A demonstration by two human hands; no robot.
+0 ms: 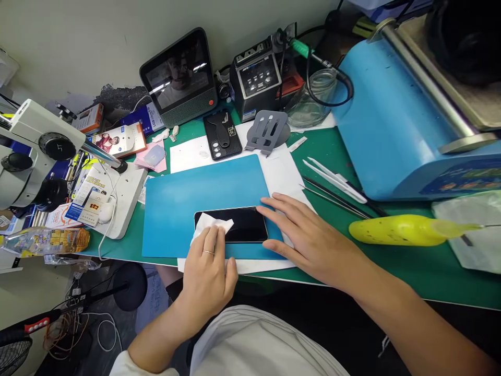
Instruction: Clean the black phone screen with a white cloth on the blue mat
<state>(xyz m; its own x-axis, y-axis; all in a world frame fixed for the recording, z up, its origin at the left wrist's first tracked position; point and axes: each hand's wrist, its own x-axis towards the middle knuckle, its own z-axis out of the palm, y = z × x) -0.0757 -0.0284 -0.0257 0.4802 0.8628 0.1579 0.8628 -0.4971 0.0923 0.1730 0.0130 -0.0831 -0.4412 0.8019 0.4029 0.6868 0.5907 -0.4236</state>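
Note:
A smartphone [248,225] with a dark screen lies flat on a blue mat [203,183]. My left hand [209,266], with a ring on one finger, presses a folded white tissue [213,223] onto the phone's left end. The tissue and fingers cover that end of the screen. At the phone's right end, my right hand [301,235] rests with its fingers apart, the fingertips at the phone's edge and nothing held in them. White paper [276,167] shows from under the mat.
Behind the mat stand a black phone case [222,136], a grey stand [268,130] and a display [180,78]. Tweezers [336,198] and a yellow bottle [403,230] lie right, before a blue machine [376,120]. A microscope [47,151] and a drink bottle [47,241] are left.

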